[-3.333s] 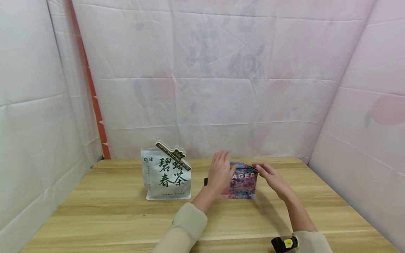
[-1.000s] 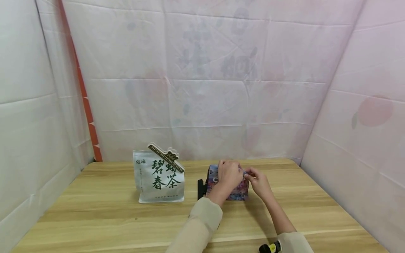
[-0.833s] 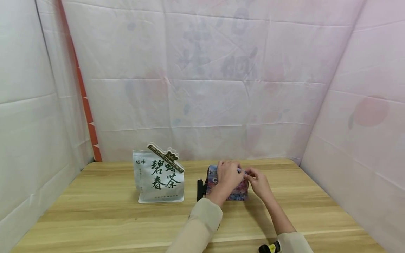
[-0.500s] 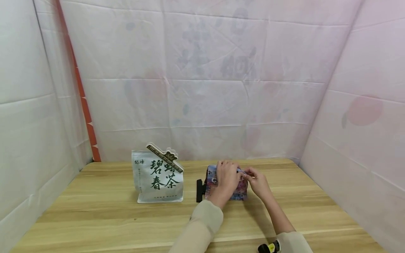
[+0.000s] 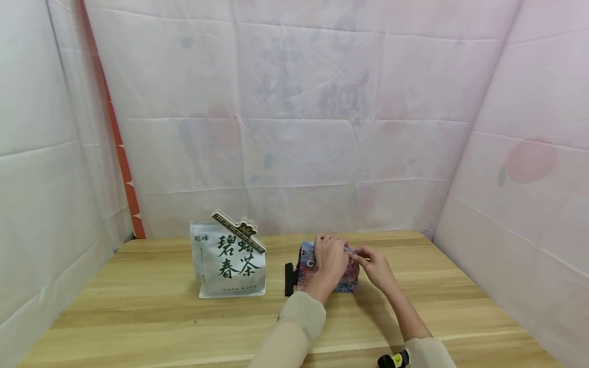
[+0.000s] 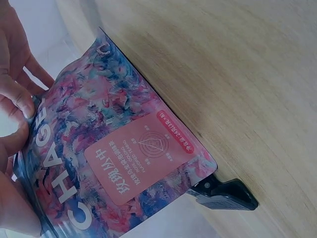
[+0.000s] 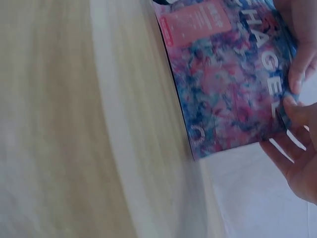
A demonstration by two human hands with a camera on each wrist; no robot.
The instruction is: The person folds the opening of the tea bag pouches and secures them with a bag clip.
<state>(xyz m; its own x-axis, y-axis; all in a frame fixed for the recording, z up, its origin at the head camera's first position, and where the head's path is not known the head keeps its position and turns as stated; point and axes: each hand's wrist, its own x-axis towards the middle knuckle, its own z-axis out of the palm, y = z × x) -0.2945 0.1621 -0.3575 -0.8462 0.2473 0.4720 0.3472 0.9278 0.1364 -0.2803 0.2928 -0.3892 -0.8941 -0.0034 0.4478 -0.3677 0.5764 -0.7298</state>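
A pink-and-blue CHAGEE tea pouch stands on the table between both hands, its rolled top edge partly hidden by fingers. My left hand lies over the top of it, thumb curled over the edge; in the left wrist view this left hand grips the top near the letter C. At the other end of the lettering my right hand pinches the upper corner between thumb and fingers, and in the right wrist view the right thumb sits on that edge, close to the left thumb.
Left of the pouch is a black clip on the table. Further left stands a pale tea bag with green characters, and a large white-and-dark clip slants across its top right corner. White cloth walls border the wooden table.
Since the earliest frame both hands have come closer together over the pouch's top, which now looks folded lower, and more of the black clip shows. During the last second the hands barely move.
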